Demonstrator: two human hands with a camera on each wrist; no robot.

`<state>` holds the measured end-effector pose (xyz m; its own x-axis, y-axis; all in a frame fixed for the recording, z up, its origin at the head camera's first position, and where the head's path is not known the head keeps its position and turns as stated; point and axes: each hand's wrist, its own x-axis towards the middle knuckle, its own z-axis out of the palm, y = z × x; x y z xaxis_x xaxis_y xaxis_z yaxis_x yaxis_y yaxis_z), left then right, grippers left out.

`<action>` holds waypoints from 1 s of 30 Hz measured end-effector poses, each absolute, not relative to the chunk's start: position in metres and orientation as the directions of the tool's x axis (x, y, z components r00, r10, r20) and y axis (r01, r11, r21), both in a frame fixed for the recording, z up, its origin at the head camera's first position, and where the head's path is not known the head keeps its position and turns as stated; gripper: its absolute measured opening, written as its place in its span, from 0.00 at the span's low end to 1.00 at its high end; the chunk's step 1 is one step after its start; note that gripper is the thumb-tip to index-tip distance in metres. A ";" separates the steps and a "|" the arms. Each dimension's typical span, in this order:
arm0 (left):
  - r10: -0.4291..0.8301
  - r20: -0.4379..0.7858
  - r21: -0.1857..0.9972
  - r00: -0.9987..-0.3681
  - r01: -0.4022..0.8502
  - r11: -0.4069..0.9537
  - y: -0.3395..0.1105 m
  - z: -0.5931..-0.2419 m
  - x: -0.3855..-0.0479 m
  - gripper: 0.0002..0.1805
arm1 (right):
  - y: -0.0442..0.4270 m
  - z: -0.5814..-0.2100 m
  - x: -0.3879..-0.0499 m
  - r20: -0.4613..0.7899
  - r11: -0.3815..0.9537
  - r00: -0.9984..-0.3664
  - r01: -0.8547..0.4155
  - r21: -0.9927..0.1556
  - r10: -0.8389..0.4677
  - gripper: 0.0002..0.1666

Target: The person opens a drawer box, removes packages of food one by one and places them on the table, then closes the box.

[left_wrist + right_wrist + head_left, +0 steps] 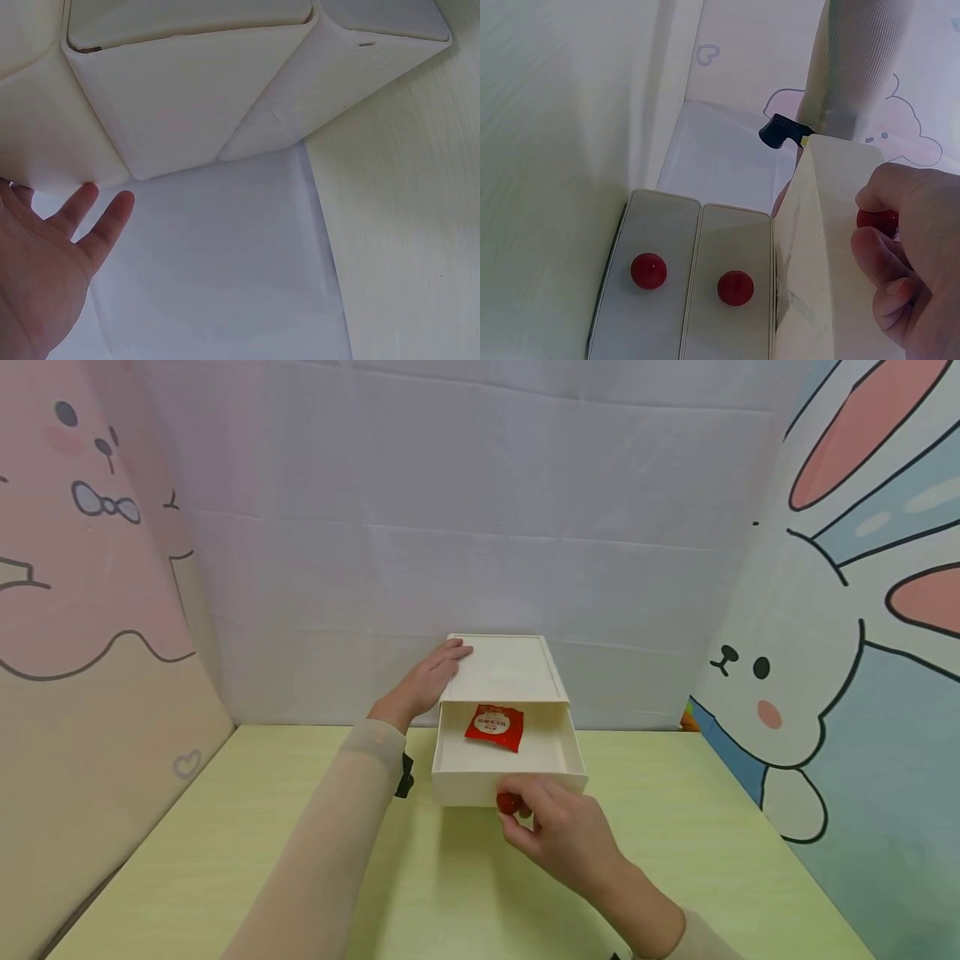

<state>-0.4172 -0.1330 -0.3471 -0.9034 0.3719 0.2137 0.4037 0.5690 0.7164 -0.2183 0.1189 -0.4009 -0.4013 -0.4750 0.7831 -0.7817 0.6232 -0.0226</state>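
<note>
A white drawer cabinet (506,667) stands against the back cloth with its top drawer (468,789) pulled out toward me. Inside the drawer lies a red printed packet (495,727). My right hand (566,831) pinches the round red drawer knob (507,802) between thumb and index finger; in the right wrist view the same knob (877,221) is partly hidden by the fingers. My left hand (429,682) rests on the cabinet's upper left edge, fingers extended. In the left wrist view its spread fingers (109,229) are beside the white cabinet wall.
Two closed lower drawers with red knobs (649,271) appear below the pulled-out one in the right wrist view. The cabinet stands on a pale green table (300,860). Cartoon-printed cloths (840,693) hang at both sides, and a plain white cloth (480,510) behind.
</note>
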 end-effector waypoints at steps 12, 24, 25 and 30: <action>0.369 0.222 0.724 -0.902 0.406 0.557 -0.133 -0.345 -0.416 0.32 | 0.119 -0.400 -0.213 0.768 0.631 -0.420 -0.775 -0.026 -0.484 0.20; 0.365 0.211 0.728 -0.907 0.395 0.561 -0.133 -0.346 -0.416 0.32 | 0.120 -0.401 -0.211 0.765 0.627 -0.417 -0.779 -0.022 -0.491 0.19; 0.366 0.212 0.728 -0.906 0.396 0.560 -0.133 -0.346 -0.416 0.32 | 0.120 -0.401 -0.211 0.764 0.627 -0.417 -0.779 -0.021 -0.492 0.19; 0.371 0.219 0.727 -0.902 0.405 0.554 -0.133 -0.346 -0.416 0.32 | 0.121 -0.401 -0.209 0.762 0.626 -0.419 -0.780 -0.022 -0.495 0.20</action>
<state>-0.4156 -0.1329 -0.3457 -0.9023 0.3712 0.2193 0.4047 0.5543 0.7273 -0.2087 0.1207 -0.4011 -0.4185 -0.4949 0.7615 -0.7797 0.6257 -0.0218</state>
